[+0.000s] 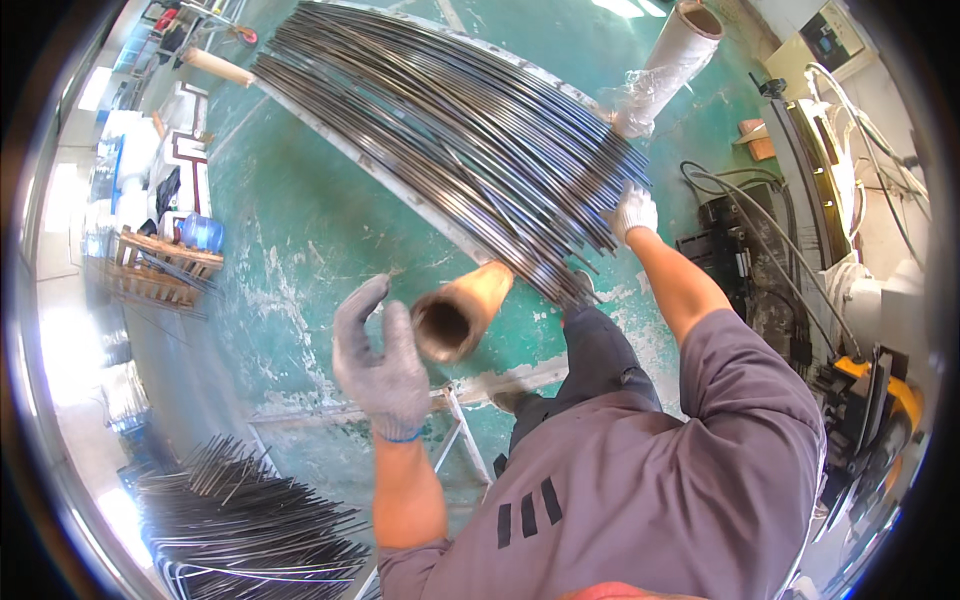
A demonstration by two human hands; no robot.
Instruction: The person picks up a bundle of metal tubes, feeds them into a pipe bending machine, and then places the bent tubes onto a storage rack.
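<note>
Long thin metal rods [430, 110] lie side by side in a wide bundle, running from the far left toward me. My right hand [632, 210], in a whitish work glove, is at their near right ends, its fingers curled over a few rod tips; part of that grip is hidden. My left hand [380, 360], in a grey knit glove, is raised off the rods with thumb and fingers apart, holding nothing. Just right of it stands a brown cardboard tube [465, 310], its hollow end facing up, by the bundle's near left corner.
A plastic-wrapped tube [665, 70] stands at the far right corner, another tube [218, 67] at the far left. Dark rods [250, 520] are piled at lower left near a pale metal frame [455, 420]. Machinery with cables [745, 240] lines the right; a wooden pallet [165, 262] is left.
</note>
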